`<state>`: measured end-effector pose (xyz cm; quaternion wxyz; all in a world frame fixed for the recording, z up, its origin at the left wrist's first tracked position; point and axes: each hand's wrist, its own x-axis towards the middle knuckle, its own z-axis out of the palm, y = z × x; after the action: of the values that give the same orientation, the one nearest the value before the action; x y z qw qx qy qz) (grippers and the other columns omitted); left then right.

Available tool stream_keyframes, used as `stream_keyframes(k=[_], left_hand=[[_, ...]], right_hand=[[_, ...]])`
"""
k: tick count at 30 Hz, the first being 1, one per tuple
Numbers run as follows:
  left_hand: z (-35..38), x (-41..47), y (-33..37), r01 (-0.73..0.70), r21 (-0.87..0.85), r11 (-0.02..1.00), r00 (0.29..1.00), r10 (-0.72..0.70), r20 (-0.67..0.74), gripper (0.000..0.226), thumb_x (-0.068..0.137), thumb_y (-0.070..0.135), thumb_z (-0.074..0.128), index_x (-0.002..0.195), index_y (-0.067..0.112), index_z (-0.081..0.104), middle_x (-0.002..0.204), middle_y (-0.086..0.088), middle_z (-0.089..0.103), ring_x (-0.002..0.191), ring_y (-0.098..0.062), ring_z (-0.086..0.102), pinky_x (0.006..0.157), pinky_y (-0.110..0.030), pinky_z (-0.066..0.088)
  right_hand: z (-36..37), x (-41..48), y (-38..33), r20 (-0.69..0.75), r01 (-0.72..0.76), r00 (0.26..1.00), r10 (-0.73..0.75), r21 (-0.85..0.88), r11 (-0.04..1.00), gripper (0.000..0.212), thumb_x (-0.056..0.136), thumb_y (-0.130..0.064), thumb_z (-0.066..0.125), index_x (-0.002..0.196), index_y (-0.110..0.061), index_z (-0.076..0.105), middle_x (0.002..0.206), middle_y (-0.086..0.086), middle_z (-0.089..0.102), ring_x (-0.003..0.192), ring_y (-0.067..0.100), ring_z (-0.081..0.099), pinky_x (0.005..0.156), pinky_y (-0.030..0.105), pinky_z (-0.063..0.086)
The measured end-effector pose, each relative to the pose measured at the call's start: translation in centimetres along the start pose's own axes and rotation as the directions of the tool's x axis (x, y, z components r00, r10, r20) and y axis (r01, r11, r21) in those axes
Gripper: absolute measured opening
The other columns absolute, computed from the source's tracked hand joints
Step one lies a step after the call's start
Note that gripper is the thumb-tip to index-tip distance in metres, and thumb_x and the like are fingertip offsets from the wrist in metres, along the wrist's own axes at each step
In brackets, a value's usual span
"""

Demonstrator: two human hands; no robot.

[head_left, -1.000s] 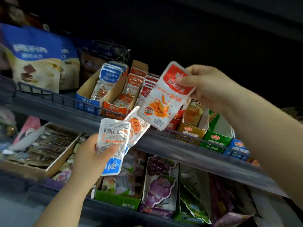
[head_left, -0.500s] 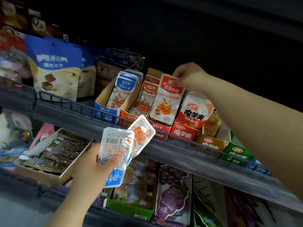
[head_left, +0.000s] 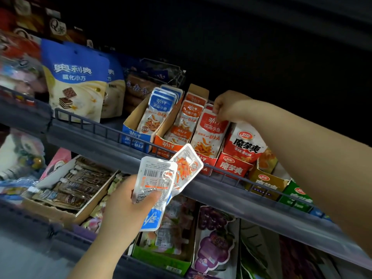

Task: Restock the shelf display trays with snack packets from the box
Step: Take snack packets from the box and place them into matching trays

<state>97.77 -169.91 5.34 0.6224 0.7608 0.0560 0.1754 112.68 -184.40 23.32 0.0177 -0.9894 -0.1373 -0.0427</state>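
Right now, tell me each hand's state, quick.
Left hand: holds two snack packets.
Right hand: pinches the top of a red packet in the red tray.

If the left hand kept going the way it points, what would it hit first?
Probably the shelf's front rail, which the packets held by the left hand would touch first, though depth is unclear.

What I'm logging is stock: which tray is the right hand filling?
The red tray, right of the orange tray: the right hand pinches a red packet standing in it.
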Motion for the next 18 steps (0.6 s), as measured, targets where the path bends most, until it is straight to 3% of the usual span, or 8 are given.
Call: stream_keyframes(k=[7,10,15,18], left_hand=[[0.1,0.2,-0.2,0.01,-0.003,1.0,1.0,-0.01,0.008,0.028,0.081,0.016,0.065,0.082,0.04,0.05,0.087,0.016,0.062,0.082,-0.004,0.061,0.066,-0.023,0.05],[0.2,0.1,-0.1,0.008,-0.013,1.0,1.0,-0.008,-0.001,0.028,0.08,0.016,0.066,0.081,0.04,0.05,0.087,0.015,0.063,0.083,-0.005,0.061,0.071,-0.028,0.051],[0.5,-0.1,0.4,0.022,-0.073,0.997,1.0,-0.022,-0.004,0.028,0.08,0.014,0.066,0.079,0.038,0.052,0.083,0.017,0.062,0.08,-0.002,0.06,0.061,-0.018,0.045],[0.7,-0.2,0.7,0.062,-0.16,0.985,0.998,-0.062,0.004,0.026,0.079,0.01,0.066,0.079,0.034,0.056,0.08,0.013,0.066,0.079,-0.006,0.063,0.062,-0.022,0.046]], right_hand=[[-0.1,-0.3,-0.4,-0.054,-0.035,0.998,0.03,-0.089,0.995,0.027,0.088,-0.019,0.057,0.115,-0.02,0.057,0.121,0.0,0.058,0.11,0.018,0.055,0.102,0.036,0.04],[-0.1,-0.7,-0.4,-0.087,-0.008,0.996,0.003,-0.054,0.999,0.023,0.09,-0.019,0.054,0.113,-0.019,0.057,0.118,0.001,0.059,0.108,0.019,0.055,0.102,0.037,0.04],[0.0,-2.0,-0.3,-0.279,0.194,0.942,-0.189,-0.01,0.981,0.022,0.09,-0.018,0.049,0.107,-0.015,0.062,0.111,0.002,0.064,0.104,0.018,0.058,0.098,0.039,0.043],[0.1,-3.8,-0.2,-0.375,0.353,0.877,-0.3,0.078,0.933,0.019,0.09,-0.015,0.051,0.105,-0.012,0.063,0.101,-0.004,0.061,0.092,0.006,0.056,0.083,0.018,0.048]])
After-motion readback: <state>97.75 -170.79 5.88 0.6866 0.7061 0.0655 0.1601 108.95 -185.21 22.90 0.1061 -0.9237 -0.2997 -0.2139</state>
